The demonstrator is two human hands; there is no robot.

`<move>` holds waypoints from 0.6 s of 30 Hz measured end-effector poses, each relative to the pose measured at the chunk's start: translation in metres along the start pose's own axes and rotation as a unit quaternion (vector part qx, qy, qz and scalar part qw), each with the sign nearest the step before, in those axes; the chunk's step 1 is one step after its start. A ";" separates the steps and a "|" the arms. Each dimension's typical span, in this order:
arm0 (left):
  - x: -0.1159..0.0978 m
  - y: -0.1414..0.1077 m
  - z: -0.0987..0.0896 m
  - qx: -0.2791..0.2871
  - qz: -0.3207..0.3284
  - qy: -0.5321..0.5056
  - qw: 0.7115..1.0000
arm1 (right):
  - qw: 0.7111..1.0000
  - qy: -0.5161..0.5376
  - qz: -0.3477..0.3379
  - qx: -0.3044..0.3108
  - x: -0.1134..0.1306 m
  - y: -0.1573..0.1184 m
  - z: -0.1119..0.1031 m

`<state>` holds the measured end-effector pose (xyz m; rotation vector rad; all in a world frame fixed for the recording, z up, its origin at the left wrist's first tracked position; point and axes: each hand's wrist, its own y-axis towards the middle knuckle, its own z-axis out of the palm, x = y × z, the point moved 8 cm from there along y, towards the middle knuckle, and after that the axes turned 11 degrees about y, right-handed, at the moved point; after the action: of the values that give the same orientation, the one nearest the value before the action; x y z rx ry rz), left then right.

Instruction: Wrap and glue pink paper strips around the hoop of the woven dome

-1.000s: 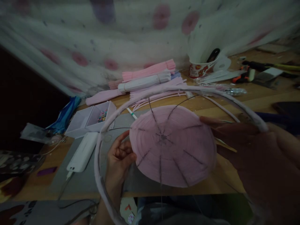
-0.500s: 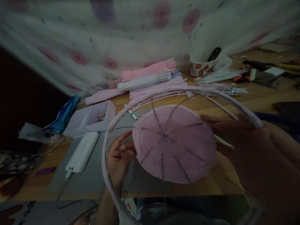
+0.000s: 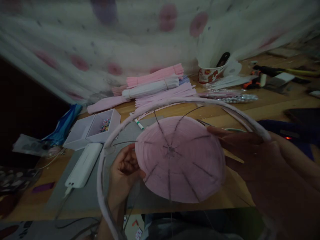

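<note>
A round pink disc, wound in rings with dark wire spokes running out from its centre, is held up in front of me. A larger pink-wrapped hoop surrounds it, and some wires stretch between the two. My left hand grips the disc's left edge with thumb and curled fingers, inside the hoop. At the right edge, my right hand has its fingers against the disc, and the hoop passes over that hand. Part of the right hand's grip is dark, and the hoop's lower part runs out of view.
Behind lie bundles of fuzzy stems, a green-capped marker and a paper tub. On the left are a white box with beads and a white power bank with a cable. Tools lie at the back right.
The disc and hoop have shifted slightly left and down in view, and the hoop's tilt differs a little. My left thumb now lies on the disc's front edge. Both hands stay at the disc.
</note>
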<state>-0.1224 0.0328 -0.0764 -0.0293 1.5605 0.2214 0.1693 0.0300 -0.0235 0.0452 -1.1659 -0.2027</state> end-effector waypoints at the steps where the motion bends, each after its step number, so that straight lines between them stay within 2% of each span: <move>1: 0.000 0.000 -0.001 -0.003 -0.003 0.009 1.000 | 1.000 -0.004 -0.005 -0.013 0.002 -0.002 0.001; 4: 0.000 0.000 -0.003 -0.006 0.001 0.029 1.000 | 0.997 -0.029 -0.022 -0.073 0.009 -0.011 0.004; 6: 0.000 0.000 -0.005 -0.004 0.006 0.042 0.999 | 0.996 -0.038 -0.018 -0.078 0.009 -0.014 0.008; 8: 0.000 0.000 -0.008 -0.009 0.009 0.066 0.998 | 0.997 -0.043 -0.023 -0.060 0.007 -0.012 0.007; 13: 0.003 -0.002 -0.010 -0.023 -0.009 0.098 0.995 | 0.999 -0.026 -0.026 0.030 -0.004 -0.002 0.000; 18: -0.006 -0.002 0.002 0.023 0.016 0.037 0.999 | 0.997 -0.032 -0.037 -0.056 0.001 -0.009 -0.003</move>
<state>-0.1198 0.0305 -0.0709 0.0227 1.6398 0.2117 0.1716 0.0211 -0.0249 -0.0164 -1.2157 -0.3373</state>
